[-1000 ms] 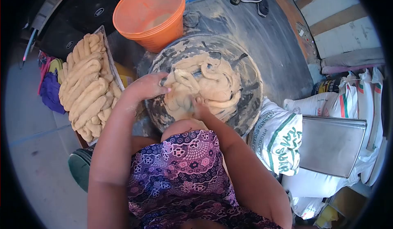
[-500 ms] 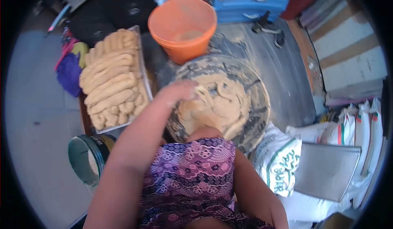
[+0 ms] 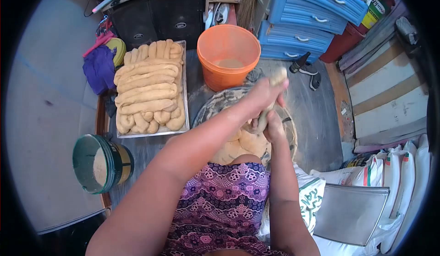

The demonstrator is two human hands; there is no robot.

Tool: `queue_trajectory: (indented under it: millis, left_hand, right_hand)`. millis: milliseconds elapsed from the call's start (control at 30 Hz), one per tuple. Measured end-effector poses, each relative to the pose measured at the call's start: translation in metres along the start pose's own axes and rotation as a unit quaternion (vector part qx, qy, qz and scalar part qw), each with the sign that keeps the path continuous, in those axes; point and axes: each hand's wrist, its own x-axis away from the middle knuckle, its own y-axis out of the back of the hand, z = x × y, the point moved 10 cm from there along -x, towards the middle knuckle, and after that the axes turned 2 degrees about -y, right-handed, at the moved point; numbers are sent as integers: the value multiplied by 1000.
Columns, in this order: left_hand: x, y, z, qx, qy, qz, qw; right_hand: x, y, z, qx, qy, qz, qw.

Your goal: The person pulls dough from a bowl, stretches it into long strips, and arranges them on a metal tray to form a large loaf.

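Observation:
My left hand (image 3: 266,93) is closed around a thick rope of pale dough (image 3: 277,76), one end of which sticks out above the fist. Just below it, my right hand (image 3: 274,128) grips the lower part of the same dough. Both hands are raised over a round, flour-dusted basin (image 3: 215,101). Inside the basin lies more soft dough (image 3: 252,142), partly hidden by my arms. To the left, a metal tray (image 3: 186,95) is loaded with several long dough rolls (image 3: 146,87), with short knotted pieces at its near end.
An orange bucket (image 3: 229,75) stands beyond the basin, and a green bucket (image 3: 107,164) holding pale powder is at the left. Blue drawers (image 3: 302,20) rise at the back. White sacks (image 3: 311,194) and a metal sheet (image 3: 350,215) lie at the right; a dark bottle (image 3: 300,61) stands behind.
My left hand has risen from the basin's left side and moved right, now holding a dough rope. My right hand, hidden before, has come into view on the same dough. The camera view has shifted.

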Motion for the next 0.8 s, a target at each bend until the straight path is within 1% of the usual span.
queue_trajectory:
  millis: [33, 67, 100, 133, 167, 200, 233, 267, 300, 333, 367, 400, 433, 467, 500, 533, 567, 633, 667, 700, 733, 767, 800]
  left_hand:
    - [2, 8, -35, 76, -47, -26, 996]
    - [4, 21, -68, 152, -93, -54, 983]
    - [7, 40, -93, 188, -99, -94, 973]
    - [10, 67, -115, 222, -107, -136, 959]
    - [13, 93, -145, 268, -173, -125, 940]
    - [18, 129, -163, 259, -221, -151, 928]
    - [25, 167, -169, 250, -229, -207, 918]
    - [34, 200, -170, 258, -227, -225, 912]
    - [41, 233, -161, 261, -203, -239, 913]
    - [50, 265, -146, 257, -168, -259, 916]
    - [53, 306, -125, 259, -133, -268, 918]
    - [69, 341, -109, 256, -94, -331, 904]
    - [79, 379, -99, 250, -98, -334, 903]
    - [94, 407, -91, 287, -88, -352, 886]
    - [101, 452, -81, 256, -110, -354, 893]
    - [123, 479, -80, 220, -120, -398, 882]
    - [137, 512, -71, 224, -117, -429, 867]
    - [181, 531, -79, 49, -99, -500, 859]
    - [192, 552, -65, 50, -98, -502, 858]
    - [192, 571, -60, -223, -62, -467, 853]
    - [187, 563, -64, -480, -20, -395, 783]
    - [190, 571, -60, -479, -19, -395, 784]
    - [191, 575, -53, -547, 8, -383, 744]
  right_hand:
    - [3, -15, 14, 108, 97, 50, 988]
    - [3, -17, -4, 153, 48, 25, 987]
    - [1, -12, -28, 154, 47, 33, 986]
    - [-10, 4, -67, 284, 29, 28, 958]
    - [-20, 18, -95, 410, 18, 23, 912]
    - [-21, 24, -110, 411, 28, 32, 911]
    - [-21, 40, -121, 350, 18, 1, 937]
    - [-27, 50, -124, 286, 6, -30, 958]
    - [-38, 49, -116, 288, 12, -21, 957]
    - [-46, 57, -121, 217, -67, -41, 973]
    - [-49, 57, -126, 141, -149, -62, 977]
    - [-59, 44, -104, 89, -147, -63, 983]
    - [-71, 27, -73, 36, -146, -62, 987]
    - [-89, 0, -37, 2, -114, -18, 993]
    - [-102, -27, 0, -32, -83, 25, 996]
    - [-107, -60, 43, -103, -32, 51, 993]
    - [-109, -94, 80, -175, 18, 75, 982]
    - [-124, -145, 110, -106, 26, 128, 986]
    - [-144, -147, 107, -105, 25, 129, 986]
    - [-168, -147, 95, -80, -5, 139, 987]
    - [-178, -158, 90, -55, -34, 149, 987]
    - [-186, -166, 90, -55, -35, 148, 987]
    - [-196, -154, 79, -63, -76, 38, 994]
